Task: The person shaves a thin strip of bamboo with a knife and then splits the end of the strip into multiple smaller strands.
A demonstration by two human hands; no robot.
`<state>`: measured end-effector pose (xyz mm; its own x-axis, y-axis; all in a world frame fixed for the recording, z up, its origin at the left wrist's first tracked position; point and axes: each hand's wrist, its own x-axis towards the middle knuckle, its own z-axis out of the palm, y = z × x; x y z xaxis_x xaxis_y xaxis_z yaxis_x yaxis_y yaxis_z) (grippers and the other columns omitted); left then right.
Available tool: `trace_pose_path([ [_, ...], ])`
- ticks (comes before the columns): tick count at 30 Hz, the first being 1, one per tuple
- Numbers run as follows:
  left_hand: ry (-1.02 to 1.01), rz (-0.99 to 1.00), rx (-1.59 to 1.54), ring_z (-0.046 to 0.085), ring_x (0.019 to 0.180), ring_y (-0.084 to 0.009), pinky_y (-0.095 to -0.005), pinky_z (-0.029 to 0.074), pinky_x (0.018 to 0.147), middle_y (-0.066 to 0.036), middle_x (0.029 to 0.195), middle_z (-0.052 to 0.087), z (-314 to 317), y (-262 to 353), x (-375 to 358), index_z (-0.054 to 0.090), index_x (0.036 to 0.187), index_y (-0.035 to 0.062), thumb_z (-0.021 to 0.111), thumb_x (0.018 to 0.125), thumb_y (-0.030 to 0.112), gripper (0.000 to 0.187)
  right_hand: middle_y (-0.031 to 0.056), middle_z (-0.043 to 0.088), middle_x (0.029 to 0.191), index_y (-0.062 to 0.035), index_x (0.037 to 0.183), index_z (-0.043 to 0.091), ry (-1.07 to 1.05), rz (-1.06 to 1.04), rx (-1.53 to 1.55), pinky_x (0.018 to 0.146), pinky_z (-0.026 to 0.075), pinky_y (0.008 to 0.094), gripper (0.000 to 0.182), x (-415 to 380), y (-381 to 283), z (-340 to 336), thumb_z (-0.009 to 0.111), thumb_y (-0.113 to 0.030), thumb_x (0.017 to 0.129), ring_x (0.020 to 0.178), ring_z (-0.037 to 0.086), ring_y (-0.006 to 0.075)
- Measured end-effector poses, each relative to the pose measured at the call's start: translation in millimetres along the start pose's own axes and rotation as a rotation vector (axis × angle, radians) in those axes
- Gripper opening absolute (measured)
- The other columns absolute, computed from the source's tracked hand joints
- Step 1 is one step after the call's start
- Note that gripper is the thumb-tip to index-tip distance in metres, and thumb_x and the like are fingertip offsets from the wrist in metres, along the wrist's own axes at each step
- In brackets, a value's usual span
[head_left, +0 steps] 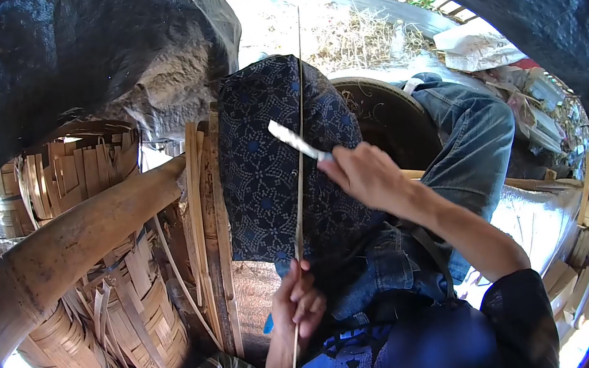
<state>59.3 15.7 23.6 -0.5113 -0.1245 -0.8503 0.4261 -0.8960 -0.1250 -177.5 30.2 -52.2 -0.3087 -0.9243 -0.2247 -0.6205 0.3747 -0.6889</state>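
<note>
A long thin bamboo strip (301, 216) runs from near my waist up over a dark blue patterned cloth (258, 174) draped across my leg. My left hand (298, 300) is closed around the lower part of the strip, close to my body. My right hand (371, 177) grips a knife (295, 140) by its handle. The knife's pale, shiny blade points to the upper left and crosses over the strip in this view. Much of the knife handle is hidden inside my right fist.
A thick bamboo pole (87, 235) slants across the left, above woven bamboo baskets (72, 351). Upright bamboo slats (210, 231) stand beside the cloth. A dark round tub (393, 117) sits beyond my jeans-covered leg (468, 133). Black plastic sheeting (73, 57) hangs at the upper left.
</note>
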Motion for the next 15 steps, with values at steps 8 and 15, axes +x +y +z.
trace_pose_path([
  [8, 0.086, 0.182, 0.633, 0.022, 0.031, -0.0028, -0.021, 0.018, 0.032, 0.007, 0.047, 0.03, 4.8, -4.0, -24.0, 0.06, 0.096, 0.0015, 0.046, 0.098, 0.026, 0.028, 0.0013, 0.039, 0.048, -0.0037, 0.076, 0.052, -0.007, 0.174, 0.066, 0.038, 0.034, 0.0308, 0.05, 101.1, 64.5, -13.7, 0.028, -0.04, 0.101, 0.037, 0.033, 0.0124],
  [15, 0.222, 0.364, 1.051, 0.032, 0.035, -0.0004, -0.0182, 0.022, 0.032, 0.007, 0.048, 0.04, 35.0, 1.8, 18.5, 0.064, 0.093, 0.0001, 0.051, 0.096, 0.029, 0.032, 0.0039, 0.042, 0.044, -0.0056, 0.071, 0.046, 0.021, -0.147, 0.262, 0.033, 0.031, 0.0333, 0.037, 8.4, -2.3, -29.9, 0.045, -0.031, 0.098, 0.033, 0.041, 0.0157],
])
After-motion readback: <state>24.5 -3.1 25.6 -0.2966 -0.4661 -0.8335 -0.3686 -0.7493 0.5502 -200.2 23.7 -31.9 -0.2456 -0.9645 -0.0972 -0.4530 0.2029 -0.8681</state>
